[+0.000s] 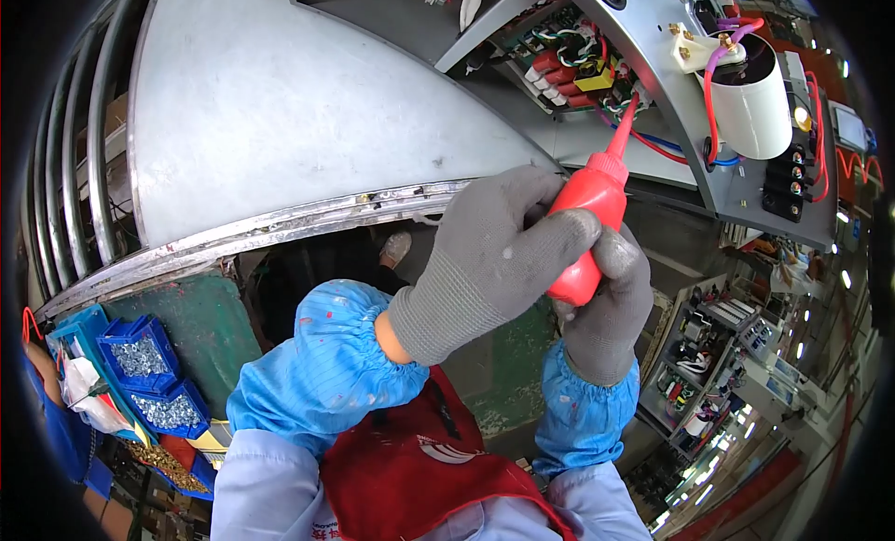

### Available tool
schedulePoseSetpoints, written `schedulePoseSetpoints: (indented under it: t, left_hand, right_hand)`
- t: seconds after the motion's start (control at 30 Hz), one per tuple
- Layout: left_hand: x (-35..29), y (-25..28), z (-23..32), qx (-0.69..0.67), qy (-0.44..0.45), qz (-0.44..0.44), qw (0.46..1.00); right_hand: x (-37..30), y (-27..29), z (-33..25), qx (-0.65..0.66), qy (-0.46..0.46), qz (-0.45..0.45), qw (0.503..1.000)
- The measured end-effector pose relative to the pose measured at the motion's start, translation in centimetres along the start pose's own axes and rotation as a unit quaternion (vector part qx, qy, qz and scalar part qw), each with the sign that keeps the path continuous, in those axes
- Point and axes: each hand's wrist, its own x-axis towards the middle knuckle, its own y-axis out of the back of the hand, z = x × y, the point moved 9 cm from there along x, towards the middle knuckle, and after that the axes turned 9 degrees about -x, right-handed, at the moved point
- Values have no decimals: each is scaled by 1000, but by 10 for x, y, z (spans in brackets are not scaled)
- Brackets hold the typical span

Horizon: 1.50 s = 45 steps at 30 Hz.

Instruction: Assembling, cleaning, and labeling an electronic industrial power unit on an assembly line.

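Both of my hands wear grey work gloves and are closed around a red squeeze bottle [597, 198] with a long tapered nozzle. My left hand [508, 247] wraps its upper side, thumb across the front. Lower down, my right hand [611, 303] grips it near the base. The bottle is tilted, its nozzle pointing up and away to the circuit board [583, 70] inside an open grey metal cabinet [690, 122]. Its tip is close to the wires there; whether it touches cannot be told. Red-capped parts and a yellow-wrapped transformer [595, 75] sit on the board.
A white cylinder [753, 108] with red and purple wires stands on the cabinet's right side. The cabinet rests by a pale metal tabletop [308, 103]. Blue bins [140, 355] of small hardware are at lower left. Metal bars [98, 131] line the far left; equipment racks [695, 355] stand right.
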Motion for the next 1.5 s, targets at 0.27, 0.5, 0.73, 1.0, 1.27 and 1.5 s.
schedulePoseSetpoints:
  t: [0.27,0.5,0.73,1.0,1.27,1.5]
  left_hand:
    - [5,2,1,-5,-8,-1,1000]
    - [9,3,-2,-11,6,7,1000]
    - [11,1,5,37,-13,-11,999]
    - [12,-4,-1,40,7,-7,999]
    - [9,-5,-7,15,22,-3,1000]
    - [-31,-12,-15,70,15,15,997]
  right_hand:
    - [1,1,-1,6,-1,14,1000]
    - [3,0,-2,11,-20,-2,1000]
    - [2,1,-3,32,-3,16,999]
    - [0,9,-2,18,-18,34,999]
    - [1,7,-3,-14,-23,3,1000]
    - [-17,11,16,-20,-47,-79,996]
